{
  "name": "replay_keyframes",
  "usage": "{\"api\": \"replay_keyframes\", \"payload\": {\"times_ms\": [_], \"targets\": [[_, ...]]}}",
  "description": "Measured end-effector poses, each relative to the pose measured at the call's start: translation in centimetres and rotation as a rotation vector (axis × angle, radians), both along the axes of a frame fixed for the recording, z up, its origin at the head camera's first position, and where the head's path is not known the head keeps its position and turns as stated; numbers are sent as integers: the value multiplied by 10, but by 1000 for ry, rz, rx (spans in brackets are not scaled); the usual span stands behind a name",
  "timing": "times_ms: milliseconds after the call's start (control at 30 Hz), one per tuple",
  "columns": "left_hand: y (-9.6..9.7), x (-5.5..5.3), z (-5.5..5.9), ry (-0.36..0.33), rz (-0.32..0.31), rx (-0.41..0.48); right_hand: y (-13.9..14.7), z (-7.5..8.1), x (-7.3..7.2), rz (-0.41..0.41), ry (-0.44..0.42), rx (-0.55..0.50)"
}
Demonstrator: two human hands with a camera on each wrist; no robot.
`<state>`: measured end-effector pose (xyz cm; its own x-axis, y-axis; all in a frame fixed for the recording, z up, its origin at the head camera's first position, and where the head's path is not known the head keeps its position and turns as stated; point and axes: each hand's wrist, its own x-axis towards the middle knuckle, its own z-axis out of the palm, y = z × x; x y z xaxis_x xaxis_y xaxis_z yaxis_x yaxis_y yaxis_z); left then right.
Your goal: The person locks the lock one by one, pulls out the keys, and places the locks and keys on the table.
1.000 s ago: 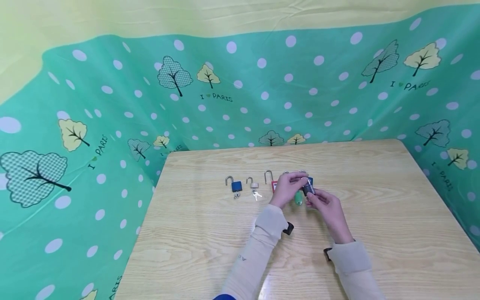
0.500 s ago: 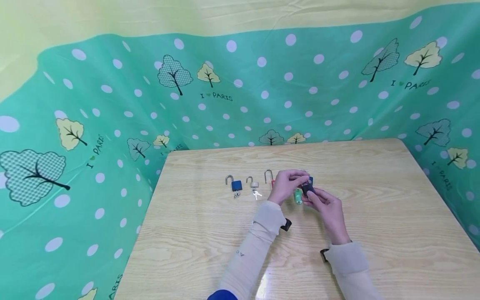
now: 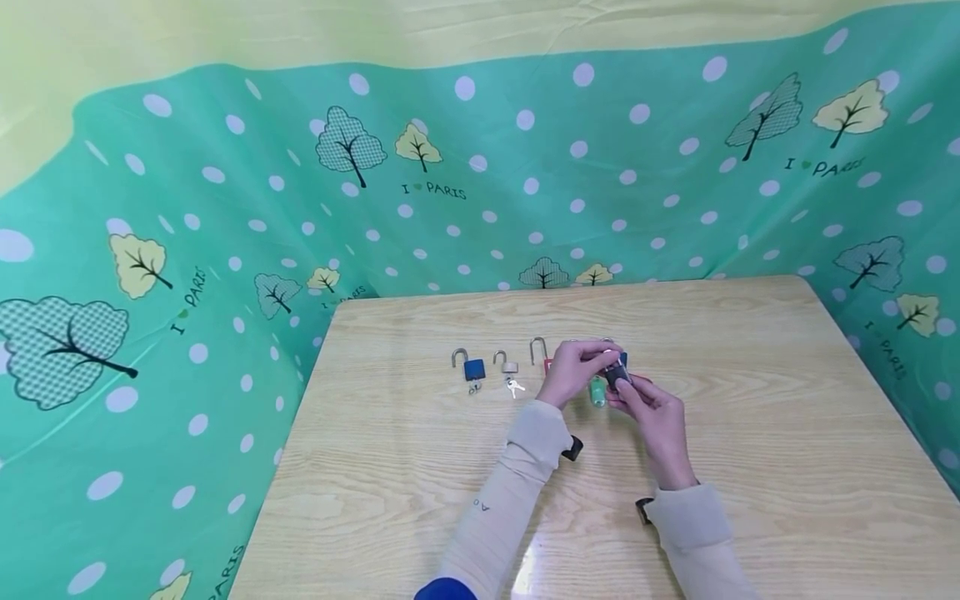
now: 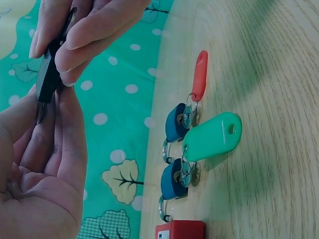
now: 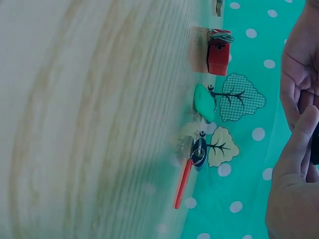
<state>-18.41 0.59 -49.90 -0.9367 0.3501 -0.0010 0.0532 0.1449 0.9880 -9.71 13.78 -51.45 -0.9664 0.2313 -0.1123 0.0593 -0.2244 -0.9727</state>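
Observation:
Both hands hold a small black padlock (image 3: 618,377) above the table. My left hand (image 3: 572,371) pinches its silver upper end between thumb and fingers. Its black body is gripped by my right hand (image 3: 660,421), thumb in front. In the left wrist view the padlock (image 4: 49,74) appears edge-on between the two hands, a metal part showing at its lower end. A green key tag (image 4: 214,137) and a red key tag (image 4: 200,77) hang from two blue padlocks beyond the hands. My left hand partly covers a red padlock (image 3: 548,365) in the head view.
Left of the hands, a blue padlock (image 3: 474,370) and a small pale padlock (image 3: 510,367) lie with raised shackles, keys (image 3: 514,387) beside them. The wooden table (image 3: 390,483) is backed by a green dotted cloth (image 3: 420,233).
Both hands stay close together on the black padlock. The right hand has shifted slightly left and its grip on the body has changed a little. The other padlocks have not moved.

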Motion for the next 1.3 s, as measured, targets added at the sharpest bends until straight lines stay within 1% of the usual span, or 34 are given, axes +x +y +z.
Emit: {"api": "replay_keyframes", "payload": {"times_ms": [167, 300, 467, 567, 767, 900, 1067, 1200, 1300], "targets": [[0, 0, -1, -9, 0, 18, 0, 1, 0, -17, 5, -10], [0, 0, -2, -4, -14, 17, 0, 2, 1, -25, 15, -28], [-1, 1, -1, 13, -34, 17, 1, 4, 1, -18, 8, -6], [-1, 1, 1, 38, -46, 5, 2, 5, 1, -20, 2, 11], [-1, 3, 2, 75, -66, -47, 0, 5, 2, -47, 15, -39], [0, 4, 2, 91, -48, -86, -2, 5, 2, -72, 5, -28], [5, 8, 3, 120, 5, -118, -6, 6, 1, -128, 10, -25], [9, 11, 3, 111, 47, -127, -10, 5, 1, -170, 2, -19], [12, 12, 1, 115, 58, -134, -12, 5, 1, -191, -6, -13]]}}
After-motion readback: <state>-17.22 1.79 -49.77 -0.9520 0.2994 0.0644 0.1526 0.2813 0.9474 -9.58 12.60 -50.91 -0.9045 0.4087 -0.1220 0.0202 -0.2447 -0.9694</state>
